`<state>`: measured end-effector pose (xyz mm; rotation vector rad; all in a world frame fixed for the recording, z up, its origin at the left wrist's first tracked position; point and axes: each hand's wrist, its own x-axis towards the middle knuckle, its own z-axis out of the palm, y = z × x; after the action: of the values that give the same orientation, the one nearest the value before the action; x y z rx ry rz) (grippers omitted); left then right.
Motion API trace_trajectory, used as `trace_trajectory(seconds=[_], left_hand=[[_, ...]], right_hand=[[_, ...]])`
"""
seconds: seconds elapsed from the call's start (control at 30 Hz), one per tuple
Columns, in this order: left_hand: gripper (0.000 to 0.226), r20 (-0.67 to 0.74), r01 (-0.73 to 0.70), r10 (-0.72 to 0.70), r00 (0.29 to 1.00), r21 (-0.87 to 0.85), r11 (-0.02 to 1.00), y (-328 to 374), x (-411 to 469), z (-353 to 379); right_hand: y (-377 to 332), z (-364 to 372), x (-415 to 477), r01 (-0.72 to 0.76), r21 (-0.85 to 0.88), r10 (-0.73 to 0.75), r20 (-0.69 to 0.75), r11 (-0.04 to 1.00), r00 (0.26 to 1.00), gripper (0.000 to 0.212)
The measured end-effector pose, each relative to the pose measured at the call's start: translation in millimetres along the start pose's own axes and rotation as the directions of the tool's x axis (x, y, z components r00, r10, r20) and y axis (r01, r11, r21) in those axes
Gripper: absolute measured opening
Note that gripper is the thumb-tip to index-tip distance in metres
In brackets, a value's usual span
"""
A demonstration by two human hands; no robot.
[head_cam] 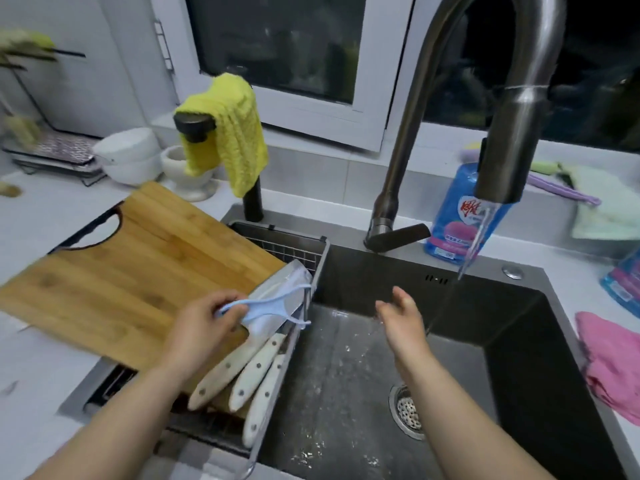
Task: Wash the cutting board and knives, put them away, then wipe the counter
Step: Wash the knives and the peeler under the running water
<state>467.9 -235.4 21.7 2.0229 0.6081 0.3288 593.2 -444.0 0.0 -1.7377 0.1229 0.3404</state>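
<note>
sink basin [363, 393]: left open below the tap [502, 161] | left side: blocked by cutting board [138, 271], knives [252, 372], wire rack [294, 251] | right rim: taken by pink cloth [613, 362]

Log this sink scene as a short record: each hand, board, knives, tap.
left hand: fingers pinch a light blue cloth over the knife blades
right hand: open, empty, over the sink beside the water stream
cutting board: wooden, lying across the counter edge and the sink rack
knives: three white handles, lying on the rack at the board's near end
tap: running
</note>
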Motion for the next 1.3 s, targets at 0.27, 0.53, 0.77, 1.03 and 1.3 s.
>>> trace_trajectory(seconds=[0.27, 0.53, 0.77, 1.03, 1.3], left_hand=[[0.008, 0.26, -0.384, 0.285, 0.923, 0.557, 0.736, 0.7, -9.1, -85.3], [0.022, 0.456, -0.469, 0.161, 0.875, 0.717, 0.516, -7.7, -10.3, -76.5], [0.02, 0.59, -0.584, 0.159, 0.791, 0.651, 0.485, -10.1, -3.9, -79.2], [0.01, 0.717, -0.7, 0.101, 0.69, 0.624, 0.347, -12.7, -21.7, -47.7], [0.015, 0.747, -0.712, 0.158, 0.646, 0.515, 0.476, -24.9, -24.0, -43.2]], right_hand=[[-42.5, 16.6, 18.9, 0.226, -0.241, -0.249, -0.069, 0.944, 0.966, 0.073], [-45.2, 25.7, 26.5, 0.184, -0.427, -0.249, -0.1, 0.885, 0.963, 0.078], [-47.5, 29.8, 26.1, 0.164, -0.461, -0.243, -0.117, 0.872, 0.963, 0.077], [-48.6, 31.1, 25.2, 0.152, -0.468, -0.235, -0.124, 0.871, 0.964, 0.075], [-47.2, 31.0, 27.0, 0.157, -0.486, -0.24, -0.113, 0.86, 0.964, 0.076]])
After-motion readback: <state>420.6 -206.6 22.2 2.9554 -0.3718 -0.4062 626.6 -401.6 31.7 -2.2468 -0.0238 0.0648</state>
